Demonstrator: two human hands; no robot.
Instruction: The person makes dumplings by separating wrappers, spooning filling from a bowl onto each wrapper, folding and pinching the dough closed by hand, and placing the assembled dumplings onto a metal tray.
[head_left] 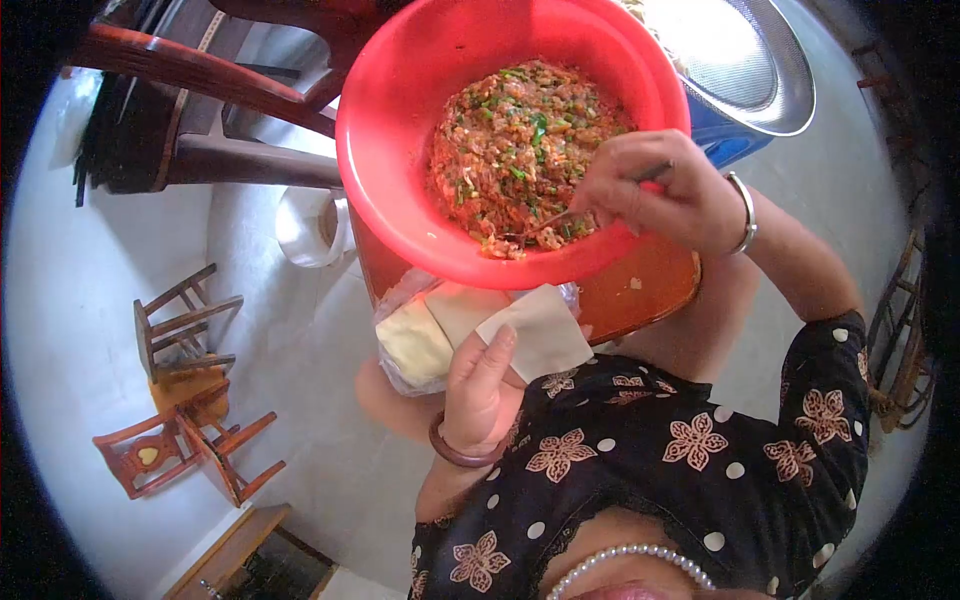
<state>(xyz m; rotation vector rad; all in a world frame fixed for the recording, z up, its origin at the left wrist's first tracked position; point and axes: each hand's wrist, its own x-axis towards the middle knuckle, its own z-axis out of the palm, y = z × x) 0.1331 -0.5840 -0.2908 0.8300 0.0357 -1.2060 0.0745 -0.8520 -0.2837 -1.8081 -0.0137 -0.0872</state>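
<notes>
A large red bowl (pixel 385 130) holds a chopped filling (pixel 520 140) with green and orange bits. My right hand (pixel 655 190) is closed around a metal utensil (pixel 548 224), whose tip sits in the filling near the bowl's lower edge. Below the bowl, my left hand (pixel 480 385) pinches a pale square wrapper (pixel 540 335) between thumb and fingers. Beside and partly behind that hand lies a stack of wrappers (pixel 415 342) in clear plastic, on the wooden surface (pixel 640 290) under the bowl.
A metal strainer (pixel 745 60) rests on a blue container (pixel 735 148) at the upper right. Dark wooden furniture (pixel 250 160) is at the upper left. Small wooden chairs (pixel 190 440) stand on the floor at the left, near a white round object (pixel 305 225).
</notes>
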